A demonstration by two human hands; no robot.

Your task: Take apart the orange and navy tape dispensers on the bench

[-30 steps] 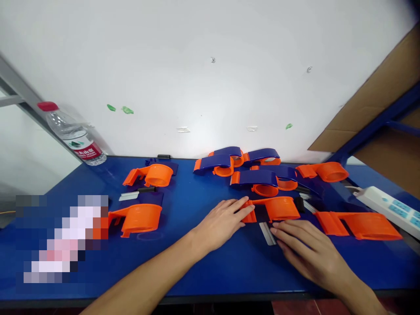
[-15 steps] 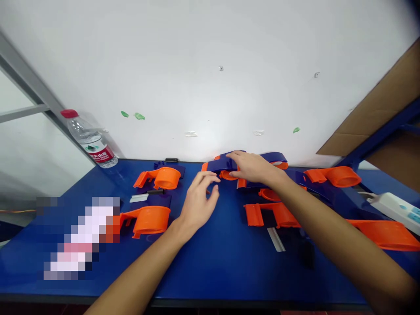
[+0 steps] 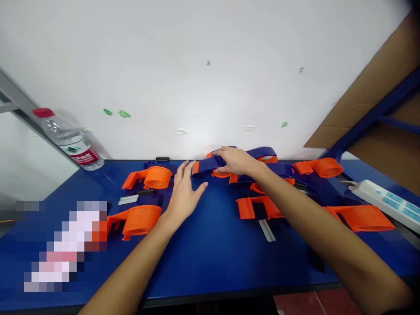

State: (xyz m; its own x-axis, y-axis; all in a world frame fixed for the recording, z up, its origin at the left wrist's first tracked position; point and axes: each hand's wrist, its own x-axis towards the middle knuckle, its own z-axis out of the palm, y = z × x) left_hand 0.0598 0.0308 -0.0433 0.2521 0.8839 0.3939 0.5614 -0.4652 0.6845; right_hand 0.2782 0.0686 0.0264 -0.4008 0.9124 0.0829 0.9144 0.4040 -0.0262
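Observation:
Near the wall, my right hand is over a blue and orange tape dispenser, thumb on the near side and fingers across its blue cover. My left hand is to the left of that dispenser, fingers spread and thumb out, holding nothing. Behind and right of my right hand sits another assembled dispenser. A third dispenser with a long blue cover is partly hidden by my right forearm. Left of my left hand are orange dispenser frames, one at the back and one nearer.
More orange frames are on the right of the blue table. Metal strips and black rollers lie about. A water bottle stands left; a power strip is right.
My left hand has opened wider and drawn away to the left of the dispenser. My right hand stays on it. The whole view has shifted, with the table's things appearing farther left.

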